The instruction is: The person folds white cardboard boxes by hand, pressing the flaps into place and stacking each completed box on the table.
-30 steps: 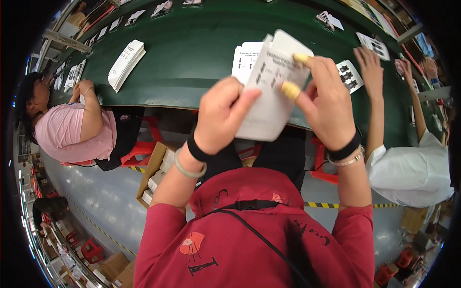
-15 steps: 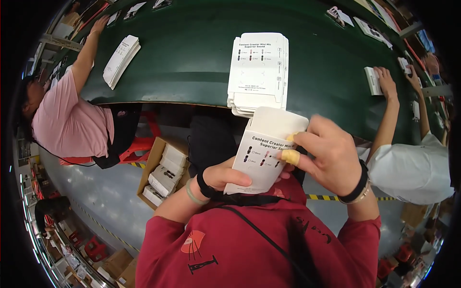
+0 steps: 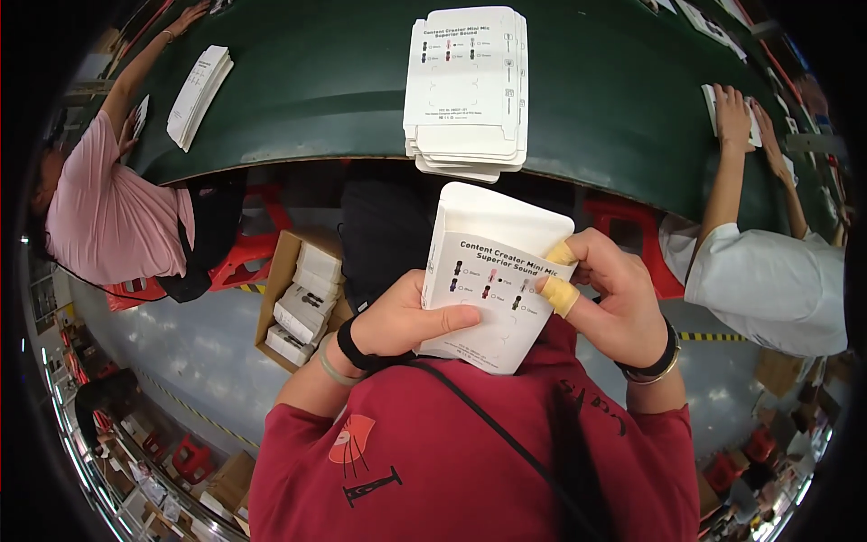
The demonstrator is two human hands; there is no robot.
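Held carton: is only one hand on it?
No, the left hand grips the carton at its lower left while the right hand is at its upper right edge.

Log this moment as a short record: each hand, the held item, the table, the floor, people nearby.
Left hand: grips the white box's lower left side, thumb across the front
Right hand: yellow-wrapped thumb and finger pinch its upper right edge
White box: flat, printed front, plain panel rising above it
Green table: stack of white boxes ahead
Floor: cardboard carton holding white packages
People: pink top left, white top right
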